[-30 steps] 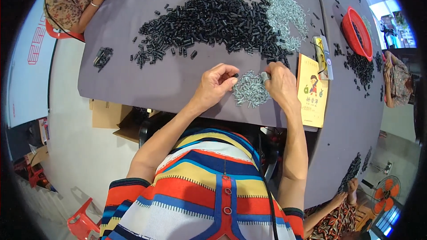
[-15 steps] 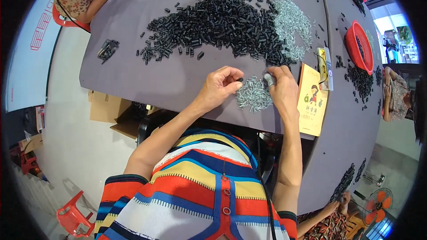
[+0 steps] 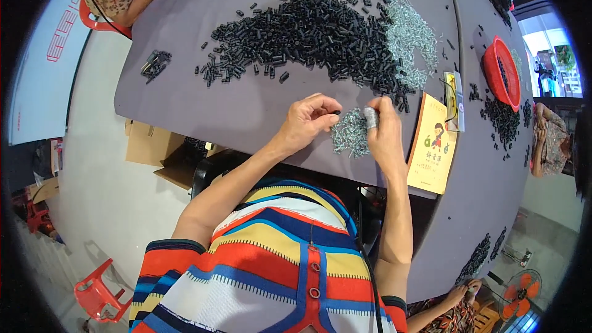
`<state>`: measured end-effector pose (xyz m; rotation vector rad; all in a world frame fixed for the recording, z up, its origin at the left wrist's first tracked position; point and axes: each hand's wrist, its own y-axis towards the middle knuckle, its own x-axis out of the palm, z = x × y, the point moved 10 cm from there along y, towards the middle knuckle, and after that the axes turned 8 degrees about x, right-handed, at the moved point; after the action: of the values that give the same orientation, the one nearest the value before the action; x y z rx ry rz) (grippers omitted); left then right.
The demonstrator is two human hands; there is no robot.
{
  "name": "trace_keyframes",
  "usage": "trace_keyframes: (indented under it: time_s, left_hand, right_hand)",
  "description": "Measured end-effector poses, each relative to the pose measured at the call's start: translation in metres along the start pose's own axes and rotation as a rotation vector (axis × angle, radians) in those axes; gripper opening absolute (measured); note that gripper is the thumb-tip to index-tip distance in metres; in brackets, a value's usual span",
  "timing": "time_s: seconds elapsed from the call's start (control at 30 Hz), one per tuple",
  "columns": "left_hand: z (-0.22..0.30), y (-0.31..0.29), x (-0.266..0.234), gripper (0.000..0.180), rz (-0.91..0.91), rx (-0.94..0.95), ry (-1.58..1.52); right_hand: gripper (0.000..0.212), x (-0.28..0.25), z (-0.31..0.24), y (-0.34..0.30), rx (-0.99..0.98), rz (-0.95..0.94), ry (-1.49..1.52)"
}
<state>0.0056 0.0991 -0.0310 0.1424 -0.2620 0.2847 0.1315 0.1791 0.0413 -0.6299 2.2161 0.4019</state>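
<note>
pinched small blk piece (image 3: 337, 112) btwn thumb & index tip of l hand (image 3: 306, 122), other fingers curled, just l of small pile of silvery metal bits (image 3: 349, 139) nr near edge of grey worktop (image 3: 246, 105). had r hand (image 3: 385, 139) at r side of same pile, fingers bent & pointed down, w/ grey wrap (image 3: 370, 117) on one digit; couldn't tell re anything held in its fingertips. saw big heap of blk cylinders (image 3: 308, 37) farther in, twd far edge, w/ larger silvery heap (image 3: 410, 34) touching its r side. noted yellow booklet (image 3: 425, 169) r of r hand, by r end of near edge; blk clump (image 3: 155, 65) nr l edge; red basket (image 3: 490, 71) twd r edge; co-worker's forearm (image 3: 142, 3) nr far l corner.
</note>
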Motion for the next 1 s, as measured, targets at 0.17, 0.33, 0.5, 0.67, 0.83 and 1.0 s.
trace_keyframes:
  time_s: [0.17,0.33,0.5,0.67,0.83,1.0]
  left_hand:
    - [0.003,-0.001,0.003,0.018,0.005,-0.022,-0.037]
    - [-0.003,0.000,-0.005,0.015,0.157,-0.078,-0.208]
    - [-0.007,-0.002,-0.006,0.015,0.251,-0.222,-0.295]
    - [-0.012,-0.008,-0.005,0.014,0.308,-0.262,-0.413]
    - [-0.015,-0.011,-0.002,0.012,0.302,-0.306,-0.428]
    - [-0.019,-0.009,0.000,0.012,0.229,-0.288,-0.441]
  right_hand:
    - [0.030,0.005,-0.024,-0.009,0.009,-0.060,0.283]
    - [0.031,0.014,-0.017,-0.017,0.118,-0.048,0.415]
    - [0.030,0.009,-0.034,-0.024,0.045,0.063,0.359]
    - [0.028,0.010,-0.043,-0.029,-0.064,0.158,0.276]
    - [0.028,0.008,-0.051,-0.037,-0.217,0.310,0.182]
    - [0.025,0.008,-0.050,-0.037,-0.185,0.286,0.225]
